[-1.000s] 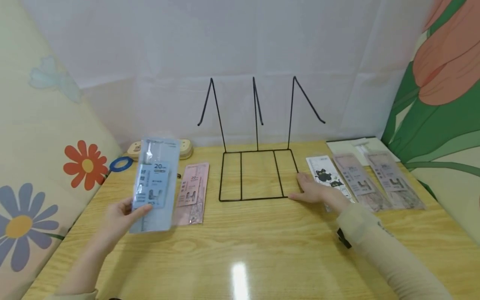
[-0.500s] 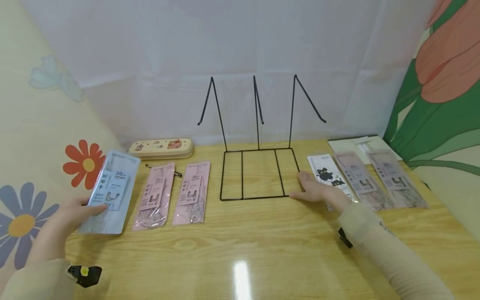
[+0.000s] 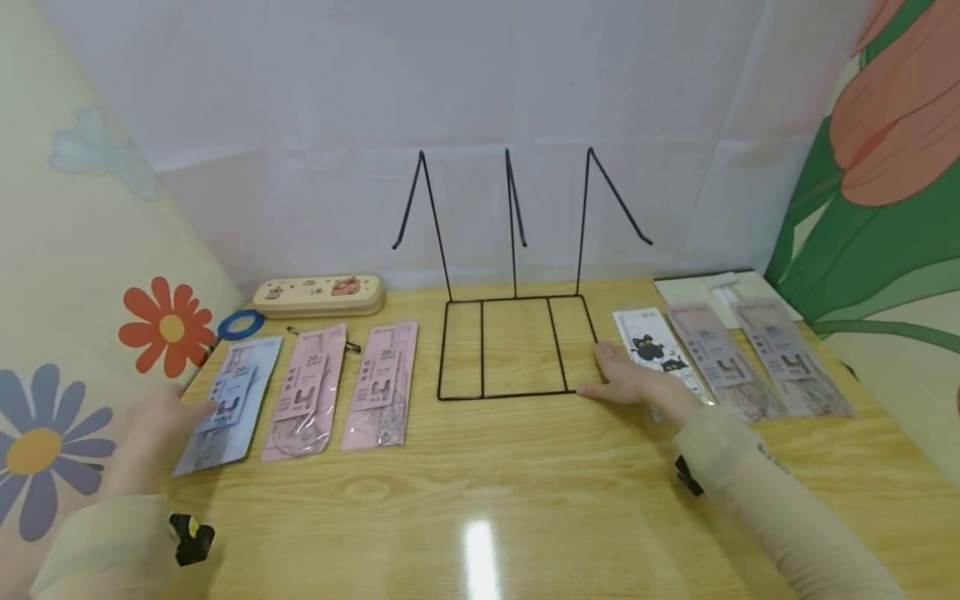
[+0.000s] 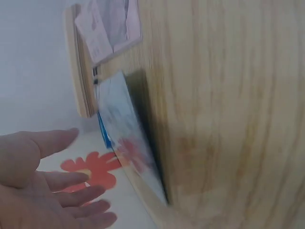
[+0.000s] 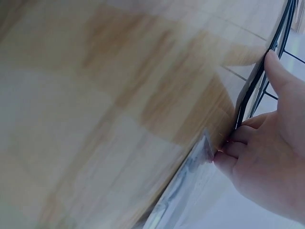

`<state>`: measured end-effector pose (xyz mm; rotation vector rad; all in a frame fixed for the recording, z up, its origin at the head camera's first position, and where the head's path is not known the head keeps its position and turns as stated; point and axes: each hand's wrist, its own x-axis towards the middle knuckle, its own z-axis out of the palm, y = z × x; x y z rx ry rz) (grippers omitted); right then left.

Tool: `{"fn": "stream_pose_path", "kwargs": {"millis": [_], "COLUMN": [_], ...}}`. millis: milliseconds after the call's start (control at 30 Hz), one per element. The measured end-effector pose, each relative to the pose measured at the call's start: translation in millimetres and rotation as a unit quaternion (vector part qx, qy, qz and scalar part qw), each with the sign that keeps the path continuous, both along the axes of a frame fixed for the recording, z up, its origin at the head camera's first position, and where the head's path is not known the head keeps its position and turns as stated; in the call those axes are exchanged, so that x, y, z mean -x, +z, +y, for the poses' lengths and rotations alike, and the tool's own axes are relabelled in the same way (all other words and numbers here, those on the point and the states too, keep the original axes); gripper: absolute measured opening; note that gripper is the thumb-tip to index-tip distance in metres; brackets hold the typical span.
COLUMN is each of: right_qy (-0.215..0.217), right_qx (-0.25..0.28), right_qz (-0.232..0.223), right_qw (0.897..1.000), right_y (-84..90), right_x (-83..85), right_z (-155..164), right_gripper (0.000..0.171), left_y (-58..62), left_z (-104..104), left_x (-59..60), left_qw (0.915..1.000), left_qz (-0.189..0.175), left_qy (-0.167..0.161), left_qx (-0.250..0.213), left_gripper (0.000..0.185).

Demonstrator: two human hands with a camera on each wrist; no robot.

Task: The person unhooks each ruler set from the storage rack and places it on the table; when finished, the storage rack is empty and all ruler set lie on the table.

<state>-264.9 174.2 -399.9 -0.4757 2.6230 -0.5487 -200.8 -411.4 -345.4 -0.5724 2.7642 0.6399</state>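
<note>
A flat blue packet [image 3: 243, 429] with a printed label is at the table's left side. Beside it is my left hand [image 3: 150, 421]; in the left wrist view its fingers are extended, apart from the packet, which is tilted over its shadow. My right hand [image 3: 626, 377] holds the right front corner of a black wire rack [image 3: 482, 350], thumb on the front wire and fingers curled at the side wire. The rack has a flat base and three bent prongs standing at the back. Two pink packets [image 3: 307, 396] lie between the blue one and the rack.
A cream pencil case [image 3: 318, 296] and a blue ring [image 3: 241, 325] sit at the back left. To the right lie a packet with black cats [image 3: 652, 342], two more pink packets [image 3: 720, 367] and a white flat item [image 3: 697, 296]. A white cloth [image 3: 480, 75] hangs behind.
My left hand has carried the blue packet leftward, lowered it beside the pink packets and let go of it. The right hand and the wire rack have stayed in place.
</note>
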Motion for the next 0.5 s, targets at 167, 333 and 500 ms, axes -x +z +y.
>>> {"fn": "stream_pose_path", "kwargs": {"millis": [167, 333, 500], "right_qy": [0.002, 0.003, 0.005], "right_qx": [0.004, 0.003, 0.009], "right_qz": [-0.002, -0.002, -0.005], "right_qw": [1.000, 1.000, 1.000], "right_y": [-0.9, -1.9, -3.2], "right_x": [1.6, 1.5, 2.7], "right_z": [0, 2, 4], "right_gripper": [0.090, 0.090, 0.090], "left_y": [1.5, 0.6, 4.1], "left_z": [29, 62, 98], "left_x": [7.7, 16.4, 22.7], "left_qw": [0.9952, 0.9641, 0.9544], "left_qz": [0.083, 0.192, 0.211], "left_qy": [-0.032, -0.143, -0.180], "left_qx": [0.040, 0.115, 0.111], "left_gripper": [0.088, 0.077, 0.077]}}
